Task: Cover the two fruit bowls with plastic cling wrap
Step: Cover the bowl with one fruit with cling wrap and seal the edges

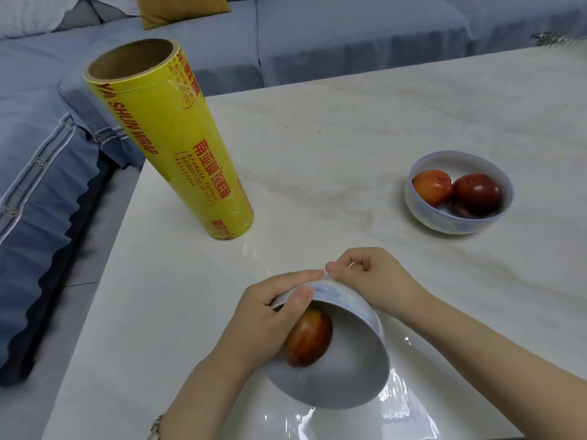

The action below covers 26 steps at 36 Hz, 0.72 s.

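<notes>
A pale, glossy stone-look counter [349,147] with faint grey veining carries everything; a blue fabric sofa [47,173] with buttoned, piped cushions runs along its left and far edges. Near the counter's left edge stands the tall cling wrap roll [171,144], a yellow cylinder printed in red lettering, its brown cardboard core open at the top.

At the near edge, roughly mid-width, a sheet of clear cling wrap [409,404] lies on the counter, wrinkled and catching bright glints. On it rests the near bowl [349,369], smooth white ceramic with a faint blue pattern outside, tipped so its mouth faces the camera. Inside lies one oval fruit [309,338], shiny red shading to orange.

Toward the right edge, well apart from the hands, the far bowl [459,192] sits upright and uncovered, rounded, white with a blue pattern, holding two glossy red round fruits [457,192] that touch each other.

The left hand [273,312] clamps the near bowl's upper rim, thumb over the rim on the inside, fingers curled across the outside; the fruit sits just beside its palm. The right hand [368,274] meets it at the top of the same rim, its grip pinched together with fingertips against the rim; whether film lies between them cannot be told.
</notes>
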Each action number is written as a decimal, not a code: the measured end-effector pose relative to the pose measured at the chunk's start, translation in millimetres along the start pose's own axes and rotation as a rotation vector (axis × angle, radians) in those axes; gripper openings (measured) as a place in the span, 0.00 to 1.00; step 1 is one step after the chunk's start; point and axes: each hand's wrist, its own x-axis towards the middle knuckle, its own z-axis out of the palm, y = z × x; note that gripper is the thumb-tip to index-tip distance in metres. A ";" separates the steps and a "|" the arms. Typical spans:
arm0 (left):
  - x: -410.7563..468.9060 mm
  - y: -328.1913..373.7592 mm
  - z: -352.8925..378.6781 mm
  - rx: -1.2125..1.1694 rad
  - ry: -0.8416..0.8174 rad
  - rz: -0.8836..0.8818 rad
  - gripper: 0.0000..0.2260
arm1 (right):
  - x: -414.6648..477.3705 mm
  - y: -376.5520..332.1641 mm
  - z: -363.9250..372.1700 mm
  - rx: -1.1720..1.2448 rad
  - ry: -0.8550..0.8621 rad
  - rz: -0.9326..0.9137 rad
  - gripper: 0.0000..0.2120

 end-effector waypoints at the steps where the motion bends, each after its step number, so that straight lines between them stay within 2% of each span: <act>1: 0.4 0.0 -0.2 0.004 0.000 -0.002 0.11 | 0.0 0.5 -0.9 -0.006 -0.023 0.026 0.12; 5: 1.6 -2.8 0.7 0.024 0.004 -0.002 0.10 | -2.3 0.6 -7.8 -0.005 -0.102 0.085 0.17; 7: 2.0 -5.4 0.9 0.042 0.008 -0.021 0.12 | -5.1 4.2 -13.0 -0.118 -0.109 0.076 0.16; 10: 2.3 -10.1 -0.9 0.041 0.030 -0.049 0.16 | -11.1 9.4 -22.4 -0.274 0.033 -0.015 0.10; 12: 2.2 -10.6 -1.3 0.029 0.039 -0.047 0.16 | -18.5 8.8 -30.5 -0.114 0.201 -0.138 0.10; 14: 2.2 -9.6 0.5 0.021 0.038 -0.050 0.16 | -32.2 -1.9 -36.5 0.095 0.254 -0.255 0.06; 16: 2.7 -9.2 2.1 0.010 0.035 -0.054 0.17 | -47.4 -13.1 -35.7 0.165 0.142 -0.326 0.05; 19: 3.6 -9.2 1.5 0.019 0.025 -0.039 0.19 | -59.8 -16.9 -22.0 0.039 -0.068 -0.341 0.12; 22: 2.3 -7.8 0.3 0.024 0.065 -0.042 0.17 | -55.4 -11.0 -11.2 -0.091 -0.090 -0.356 0.13; 26: 0.1 -6.7 2.6 0.055 0.080 -0.043 0.15 | -46.7 -13.7 -3.4 -0.018 -0.202 -0.237 0.16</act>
